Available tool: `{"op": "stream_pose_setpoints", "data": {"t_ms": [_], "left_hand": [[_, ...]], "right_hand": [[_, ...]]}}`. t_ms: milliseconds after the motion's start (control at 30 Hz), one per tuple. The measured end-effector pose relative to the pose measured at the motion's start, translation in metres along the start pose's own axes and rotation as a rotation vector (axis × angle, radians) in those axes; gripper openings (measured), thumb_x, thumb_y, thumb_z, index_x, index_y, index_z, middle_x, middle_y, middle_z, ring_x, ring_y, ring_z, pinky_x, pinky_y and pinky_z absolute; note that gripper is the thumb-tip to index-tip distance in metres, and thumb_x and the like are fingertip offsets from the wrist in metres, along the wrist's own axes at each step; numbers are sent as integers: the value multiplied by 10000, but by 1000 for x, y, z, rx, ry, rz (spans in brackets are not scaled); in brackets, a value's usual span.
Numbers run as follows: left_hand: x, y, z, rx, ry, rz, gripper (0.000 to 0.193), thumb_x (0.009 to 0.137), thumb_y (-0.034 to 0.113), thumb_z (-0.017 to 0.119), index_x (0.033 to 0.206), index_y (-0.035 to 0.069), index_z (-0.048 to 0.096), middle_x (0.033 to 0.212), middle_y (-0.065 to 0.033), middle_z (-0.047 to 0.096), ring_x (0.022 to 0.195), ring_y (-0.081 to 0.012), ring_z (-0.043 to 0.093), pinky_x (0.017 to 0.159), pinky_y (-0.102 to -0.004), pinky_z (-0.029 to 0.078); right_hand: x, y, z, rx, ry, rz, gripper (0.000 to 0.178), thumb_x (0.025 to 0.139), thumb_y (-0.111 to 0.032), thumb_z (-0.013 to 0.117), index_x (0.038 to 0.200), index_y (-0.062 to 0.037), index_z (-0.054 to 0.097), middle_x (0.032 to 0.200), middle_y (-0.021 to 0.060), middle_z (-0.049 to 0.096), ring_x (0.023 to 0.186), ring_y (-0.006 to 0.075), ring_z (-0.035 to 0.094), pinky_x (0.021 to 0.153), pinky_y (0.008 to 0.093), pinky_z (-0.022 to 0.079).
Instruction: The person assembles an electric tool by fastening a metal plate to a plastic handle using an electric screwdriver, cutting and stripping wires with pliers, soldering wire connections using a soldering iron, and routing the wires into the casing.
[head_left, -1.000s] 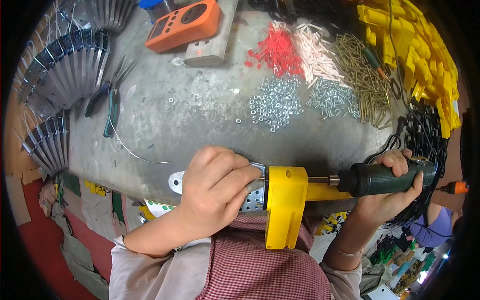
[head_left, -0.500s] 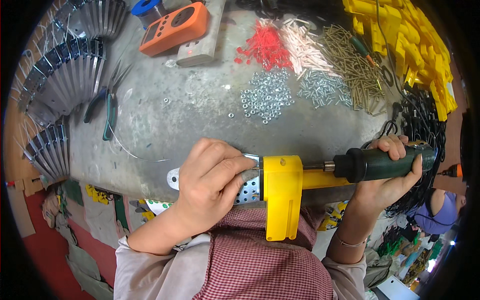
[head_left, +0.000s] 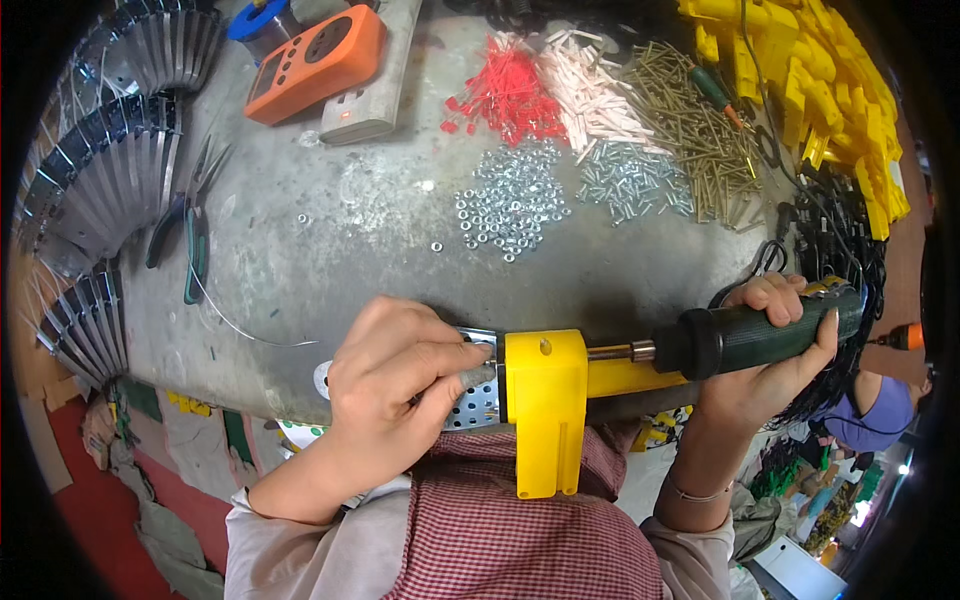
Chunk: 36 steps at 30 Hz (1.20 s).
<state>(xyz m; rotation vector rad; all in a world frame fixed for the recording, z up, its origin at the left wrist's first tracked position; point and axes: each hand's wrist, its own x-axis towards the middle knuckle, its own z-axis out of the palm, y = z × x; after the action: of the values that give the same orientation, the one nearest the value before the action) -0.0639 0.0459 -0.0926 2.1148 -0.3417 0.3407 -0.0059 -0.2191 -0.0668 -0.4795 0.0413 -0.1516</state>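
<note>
In the head view, our only one, we see a yellow housing (head_left: 545, 375) at five o'clock from the centre, abutting a perforated metal plate (head_left: 472, 410) at six o'clock, along the near edge of the workbench (head_left: 330, 250). The housing looks like stiff, light, smooth plastic, perhaps a little slippery; we judge its broad flat sides the best hold, clear of the shaft (head_left: 612, 353). The plate seems thin and rigid, with possibly sharp edges.

Our left hand (head_left: 390, 385), at half past seven, has thumb and fingers closed narrowly over the plate; we cannot tell whether the fingertips pinch something smaller. Our right hand (head_left: 755, 385), at three o'clock, wraps the dark green driver (head_left: 750, 342), its shaft pointing at the housing, tip hidden.
</note>
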Motion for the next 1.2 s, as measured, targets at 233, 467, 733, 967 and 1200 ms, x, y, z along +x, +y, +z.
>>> {"op": "stream_pose_setpoints", "data": {"t_ms": [233,467,733,967,1200], "left_hand": [[3,-3,0,-50,-23,-46,151,638,41,698,788,24,700,753,-68,635,743,-242,578,665,-336,462],[6,-1,-1,-79,-40,-17,186,641,3,646,823,20,678,781,-85,618,742,-263,575,636,-355,470],[-2,11,-22,135,-28,30,441,689,149,719,1116,71,643,1064,-149,612,929,-327,582,759,-406,463],[-32,22,-32,506,-244,217,598,668,298,739,1230,164,583,1220,-135,557,1028,-312,565,781,-422,445],[-40,27,-54,611,-99,593,281,815,149,618,1086,221,635,1067,-16,591,929,-261,622,671,-319,471]], "right_hand": [[3,-1,-1,18,-5,25,306,907,-322,549,999,-48,451,751,-18,400,686,103,464,783,307,434],[-1,-6,-4,59,-24,-34,309,889,-307,576,1003,-52,447,753,-14,416,691,112,477,761,308,433],[14,-71,6,-453,99,-40,422,942,-282,524,1215,32,455,935,101,558,882,225,568,895,393,482],[8,-148,-71,-2441,342,-598,362,808,-132,648,1159,-45,620,1122,138,624,1023,254,611,854,338,469],[94,-90,-46,-2841,101,-203,391,784,-415,652,823,-28,693,840,213,663,808,378,650,717,439,516]]}}
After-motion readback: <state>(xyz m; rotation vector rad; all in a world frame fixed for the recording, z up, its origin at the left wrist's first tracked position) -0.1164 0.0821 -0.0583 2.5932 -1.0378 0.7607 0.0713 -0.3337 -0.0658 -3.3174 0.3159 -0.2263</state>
